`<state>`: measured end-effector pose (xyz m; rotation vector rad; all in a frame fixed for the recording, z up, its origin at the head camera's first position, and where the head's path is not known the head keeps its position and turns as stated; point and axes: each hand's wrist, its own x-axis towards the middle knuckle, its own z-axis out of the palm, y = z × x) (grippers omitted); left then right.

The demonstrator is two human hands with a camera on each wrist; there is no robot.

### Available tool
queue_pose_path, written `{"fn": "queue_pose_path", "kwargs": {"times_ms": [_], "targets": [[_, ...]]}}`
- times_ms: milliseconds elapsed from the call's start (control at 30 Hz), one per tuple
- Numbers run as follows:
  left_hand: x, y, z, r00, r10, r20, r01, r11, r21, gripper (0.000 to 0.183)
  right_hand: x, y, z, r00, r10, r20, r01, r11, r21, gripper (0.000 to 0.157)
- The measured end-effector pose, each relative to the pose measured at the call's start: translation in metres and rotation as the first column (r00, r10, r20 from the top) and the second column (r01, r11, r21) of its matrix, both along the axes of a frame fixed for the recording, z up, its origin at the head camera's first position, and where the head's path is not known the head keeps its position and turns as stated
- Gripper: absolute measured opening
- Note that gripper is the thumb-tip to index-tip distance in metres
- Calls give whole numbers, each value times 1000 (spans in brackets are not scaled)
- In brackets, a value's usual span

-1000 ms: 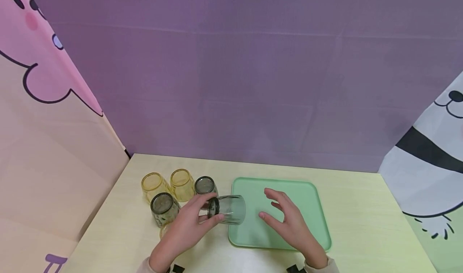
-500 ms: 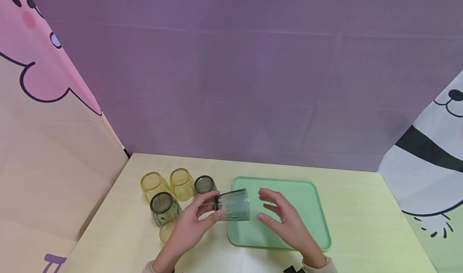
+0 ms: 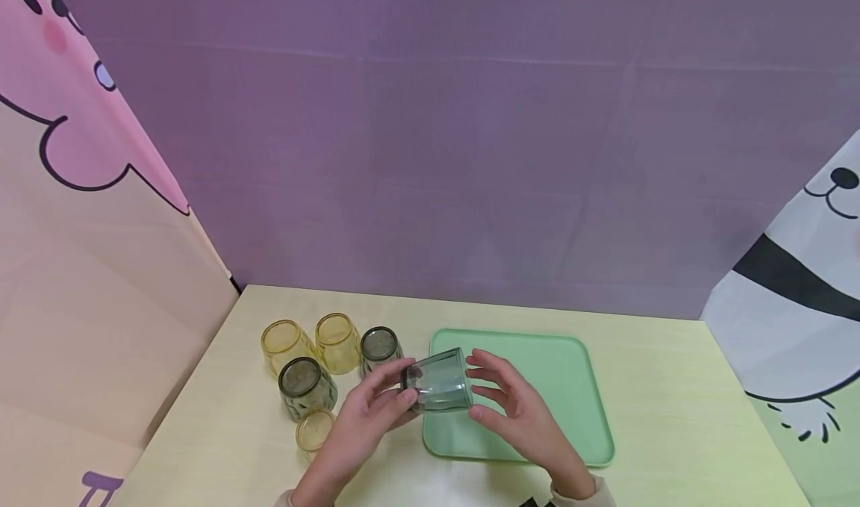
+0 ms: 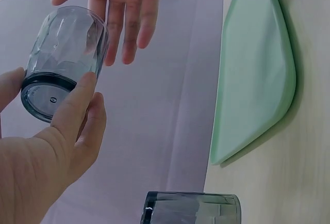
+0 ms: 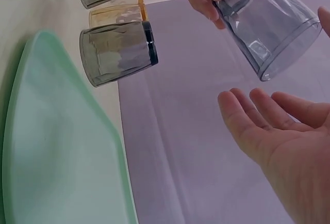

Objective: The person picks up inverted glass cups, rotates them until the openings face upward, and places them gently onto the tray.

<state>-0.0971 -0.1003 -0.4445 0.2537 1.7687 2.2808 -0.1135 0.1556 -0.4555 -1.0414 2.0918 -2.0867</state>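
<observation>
My left hand (image 3: 366,414) grips a grey-tinted drinking glass (image 3: 440,381) by its thick base, thumb on one side and fingers on the other. The glass lies nearly sideways in the air, its mouth pointing right, over the left part of a green tray (image 3: 578,432). My right hand (image 3: 513,410) is beside the mouth, fingers spread and slightly bent around the rim. In the right wrist view a gap shows between the right fingertips (image 5: 227,100) and the glass (image 5: 273,28). The left wrist view shows the left thumb and fingers pinching the base (image 4: 49,97).
Left of the tray, upside-down glasses stand on the pale wooden table (image 3: 672,387): two yellow ones (image 3: 339,346) at the back, a grey one (image 3: 381,346) near the tray, another grey one (image 3: 305,387) and a small yellowish one (image 3: 314,431) in front. A purple cloth (image 3: 443,156) hangs behind.
The left hand has moved the glass slightly right and tilted its mouth end up a little. The right hand has shifted left, close to the rim.
</observation>
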Motion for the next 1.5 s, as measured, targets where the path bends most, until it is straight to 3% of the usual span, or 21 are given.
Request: {"fn": "queue_pose_path", "kwargs": {"times_ms": [300, 800, 1033, 1133, 1267, 1500], "targets": [[1, 2, -1, 1000, -11, 6, 11, 1000, 27, 51, -1, -5, 1, 1000, 4, 2, -4, 1000, -20, 67], [1, 4, -2, 1000, -19, -11, 19, 1000, -1, 51, -3, -10, 4, 1000, -5, 25, 7, 996, -88, 62], [2, -1, -1, 996, 22, -85, -30, 995, -100, 51, -6, -10, 6, 999, -46, -15, 45, 997, -60, 63], [4, -5, 2, 989, 72, -131, -99, 972, -214, 48, -8, -9, 7, 997, -73, -31, 72, 997, -32, 63], [7, -11, 4, 978, 113, -174, -170, 918, -359, 43, -11, -8, 8, 992, -117, -39, 118, 993, 7, 65], [9, -17, 5, 972, 110, -209, -200, 856, -477, 43, -19, -6, 8, 979, -182, -91, 188, 980, 62, 67]]}}
